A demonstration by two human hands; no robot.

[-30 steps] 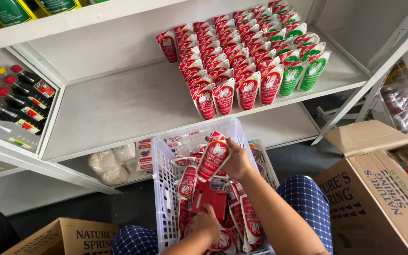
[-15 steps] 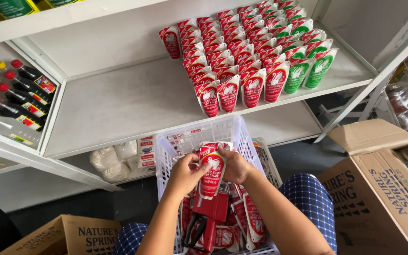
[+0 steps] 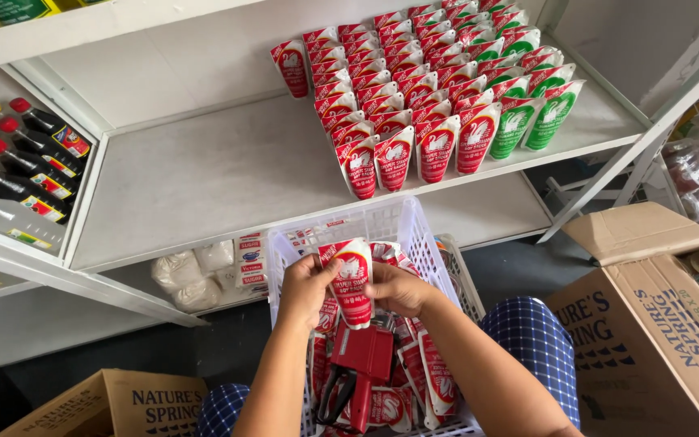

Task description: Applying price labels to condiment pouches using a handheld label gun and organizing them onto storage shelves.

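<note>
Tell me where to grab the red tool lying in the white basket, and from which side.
Probably best to take the red tool by its blocky red body, coming from above: that face is bare and turned up, while red-and-white pouches crowd its sides. The dark handle loop below looks partly buried. Both hands hold another pouch.

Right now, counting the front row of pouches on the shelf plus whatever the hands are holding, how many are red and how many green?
Red pouches, front row of the shelf: 4
Green pouches, front row: 2
Held red pouch, between left hand and right hand: 1
Total: 7
</note>
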